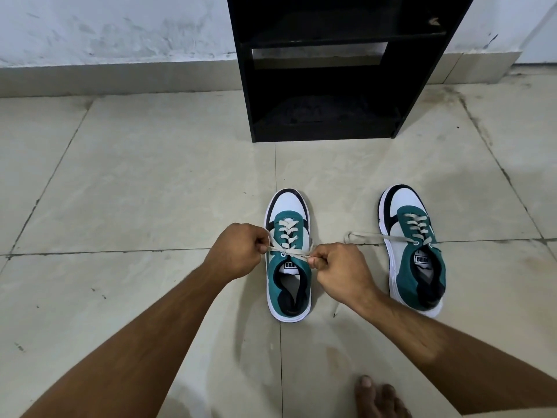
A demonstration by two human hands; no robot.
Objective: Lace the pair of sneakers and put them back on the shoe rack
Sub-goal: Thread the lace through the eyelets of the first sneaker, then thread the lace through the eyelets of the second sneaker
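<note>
Both fists are closed on the lace point(288, 252) of the near sneaker point(288, 257) at frame centre: left hand point(236, 250) at its 9 o'clock, right hand point(339, 268) at 3. The second sneaker point(413, 251) sits at 3 o'clock, the rack point(325, 67) at 12.

The shoe rack point(325, 67) is cut off by the top edge, and its lower shelf, beyond the fingers point(261, 246), is lost in shadow. The lace point(289, 252) ends are hidden inside both fists. A bare foot point(381, 398) is cropped at the bottom edge.
</note>
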